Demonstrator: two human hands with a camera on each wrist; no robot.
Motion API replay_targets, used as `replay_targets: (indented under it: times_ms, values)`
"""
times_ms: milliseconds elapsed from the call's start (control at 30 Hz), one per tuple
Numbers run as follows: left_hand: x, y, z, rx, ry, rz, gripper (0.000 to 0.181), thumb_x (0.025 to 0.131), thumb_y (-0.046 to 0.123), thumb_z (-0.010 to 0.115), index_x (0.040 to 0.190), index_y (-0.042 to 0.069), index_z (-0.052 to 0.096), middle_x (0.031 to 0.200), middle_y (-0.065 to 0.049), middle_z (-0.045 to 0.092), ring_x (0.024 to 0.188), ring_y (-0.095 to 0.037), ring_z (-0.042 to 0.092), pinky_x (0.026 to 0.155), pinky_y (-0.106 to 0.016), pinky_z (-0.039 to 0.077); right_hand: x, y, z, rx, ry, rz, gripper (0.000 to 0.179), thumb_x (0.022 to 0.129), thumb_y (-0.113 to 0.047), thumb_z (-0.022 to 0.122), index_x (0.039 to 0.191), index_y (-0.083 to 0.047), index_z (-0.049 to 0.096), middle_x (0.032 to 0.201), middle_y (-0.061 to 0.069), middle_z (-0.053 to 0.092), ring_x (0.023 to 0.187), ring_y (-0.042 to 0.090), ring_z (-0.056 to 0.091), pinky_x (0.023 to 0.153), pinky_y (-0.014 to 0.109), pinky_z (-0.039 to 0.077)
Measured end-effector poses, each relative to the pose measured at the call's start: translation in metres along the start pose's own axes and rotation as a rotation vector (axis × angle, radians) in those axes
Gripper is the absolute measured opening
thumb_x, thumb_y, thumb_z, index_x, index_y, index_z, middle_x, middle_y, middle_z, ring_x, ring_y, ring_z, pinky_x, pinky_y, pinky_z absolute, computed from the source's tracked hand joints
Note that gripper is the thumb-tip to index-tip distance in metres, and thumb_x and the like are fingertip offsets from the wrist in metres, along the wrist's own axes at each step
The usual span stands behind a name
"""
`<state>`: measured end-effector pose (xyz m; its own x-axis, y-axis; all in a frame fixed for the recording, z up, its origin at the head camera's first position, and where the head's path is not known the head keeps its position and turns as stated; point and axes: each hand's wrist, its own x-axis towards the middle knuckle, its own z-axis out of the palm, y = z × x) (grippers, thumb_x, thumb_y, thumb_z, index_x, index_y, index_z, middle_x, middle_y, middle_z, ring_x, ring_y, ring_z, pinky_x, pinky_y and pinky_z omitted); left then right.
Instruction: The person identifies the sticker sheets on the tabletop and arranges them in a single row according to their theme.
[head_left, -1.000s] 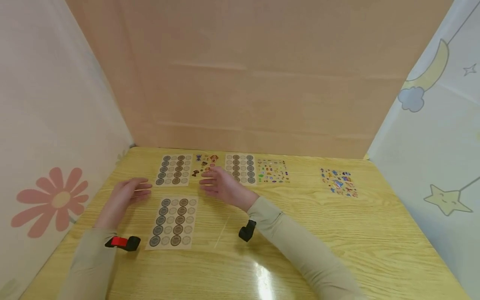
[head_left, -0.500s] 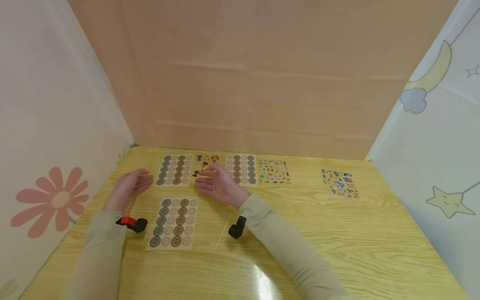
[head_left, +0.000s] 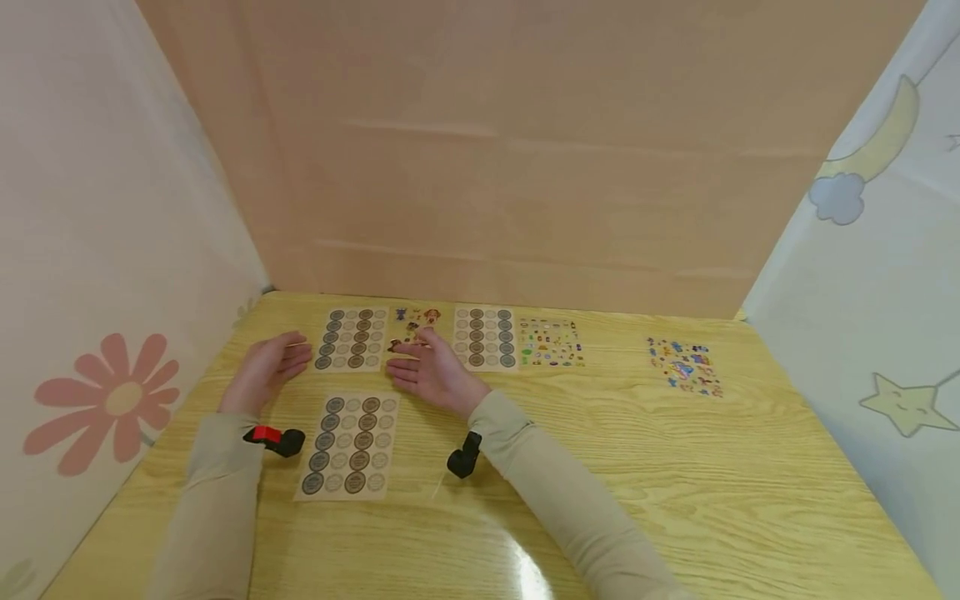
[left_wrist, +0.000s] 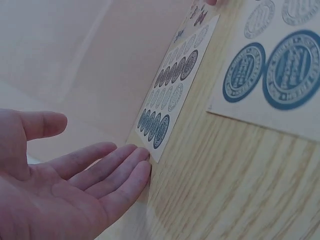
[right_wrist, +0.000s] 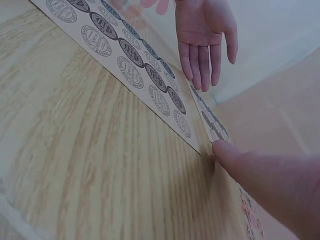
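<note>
My left hand is held with straight, slightly spread fingers at the left of the back-left sheet of round seal stickers. In the left wrist view its fingertips lie close to that sheet's near corner, and the palm holds nothing. Facing it, my right hand also has extended fingers and holds nothing. It partly covers a sheet of cartoon character stickers. Between the hands and nearer to me, another sheet of round seal stickers lies flat on the wooden table.
Behind the right hand lies a third round-sticker sheet, beside a clear sheet of tiny colourful stickers. Further right is a clear sheet of blue and orange stickers. An orange-tan backdrop and pale side walls bound the table.
My left hand has moved forward and a little right. The right hand has shifted slightly left, its forearm swinging with it. The sheets stay in place on the table.
</note>
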<state>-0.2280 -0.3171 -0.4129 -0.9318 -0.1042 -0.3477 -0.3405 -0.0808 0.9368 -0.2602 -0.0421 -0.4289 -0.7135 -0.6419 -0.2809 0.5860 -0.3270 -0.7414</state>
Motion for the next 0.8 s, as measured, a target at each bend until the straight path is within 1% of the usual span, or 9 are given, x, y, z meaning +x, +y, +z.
replay_targets:
  times_ms: [100, 233, 333, 467, 567, 700, 800]
  values:
    - [0.0002, 0.0012, 0.0034, 0.054, -0.043, 0.009, 0.059, 0.105, 0.030, 0.031, 0.150, -0.006, 0.016, 0.151, -0.028, 0.023, 0.127, -0.026, 0.044, 0.111, -0.037, 0.031, 0.0012, -0.0003, 0.0020, -0.004, 0.006, 0.011, 0.074, 0.096, -0.045, 0.041, 0.148, 0.005, 0.022, 0.147, 0.027, 0.030, 0.135, 0.036, 0.033, 0.114, 0.043, 0.026]
    - [0.0009, 0.0011, 0.0053, 0.052, -0.079, 0.013, 0.057, 0.105, 0.027, 0.027, 0.150, -0.005, 0.011, 0.151, -0.029, 0.020, 0.133, -0.031, 0.034, 0.111, -0.038, 0.029, 0.0054, -0.0001, 0.0035, 0.008, 0.022, 0.031, 0.073, 0.099, -0.046, 0.037, 0.149, 0.004, 0.020, 0.148, 0.027, 0.028, 0.136, 0.036, 0.030, 0.114, 0.043, 0.024]
    - [0.0002, 0.0002, 0.0054, 0.065, -0.084, 0.020, 0.058, 0.105, 0.028, 0.027, 0.150, -0.005, 0.012, 0.150, -0.029, 0.021, 0.131, -0.030, 0.038, 0.111, -0.039, 0.030, 0.0079, 0.0004, 0.0034, 0.016, 0.032, 0.040, 0.073, 0.099, -0.046, 0.037, 0.150, 0.003, 0.017, 0.149, 0.027, 0.026, 0.137, 0.036, 0.029, 0.115, 0.044, 0.022]
    - [-0.0008, -0.0018, 0.0044, 0.078, -0.070, 0.027, 0.058, 0.105, 0.029, 0.029, 0.150, -0.006, 0.014, 0.149, -0.030, 0.023, 0.124, -0.025, 0.045, 0.110, -0.039, 0.032, 0.0087, 0.0007, 0.0041, 0.008, 0.036, 0.045, 0.075, 0.098, -0.046, 0.038, 0.150, 0.003, 0.016, 0.150, 0.027, 0.025, 0.137, 0.036, 0.028, 0.115, 0.043, 0.022]
    - [-0.0011, -0.0028, 0.0039, 0.056, -0.047, 0.010, 0.058, 0.105, 0.029, 0.030, 0.150, -0.005, 0.015, 0.149, -0.029, 0.024, 0.120, -0.024, 0.048, 0.109, -0.038, 0.033, 0.0088, 0.0013, 0.0043, 0.012, 0.037, 0.046, 0.076, 0.098, -0.047, 0.038, 0.149, 0.005, 0.018, 0.149, 0.027, 0.026, 0.137, 0.036, 0.029, 0.115, 0.043, 0.023]
    - [-0.0031, -0.0015, 0.0045, 0.014, -0.006, -0.024, 0.060, 0.104, 0.029, 0.036, 0.150, -0.004, 0.017, 0.148, -0.026, 0.024, 0.117, -0.025, 0.050, 0.108, -0.038, 0.035, 0.0085, 0.0024, 0.0032, 0.041, 0.034, 0.054, 0.077, 0.097, -0.047, 0.041, 0.148, 0.006, 0.019, 0.148, 0.028, 0.027, 0.136, 0.037, 0.029, 0.115, 0.043, 0.023]
    - [-0.0051, -0.0001, 0.0053, 0.002, 0.012, -0.038, 0.062, 0.103, 0.030, 0.039, 0.150, -0.003, 0.016, 0.148, -0.025, 0.024, 0.119, -0.027, 0.048, 0.108, -0.038, 0.035, 0.0082, 0.0029, 0.0019, 0.057, 0.030, 0.057, 0.078, 0.096, -0.047, 0.044, 0.148, 0.006, 0.020, 0.148, 0.027, 0.028, 0.136, 0.036, 0.030, 0.115, 0.042, 0.024]
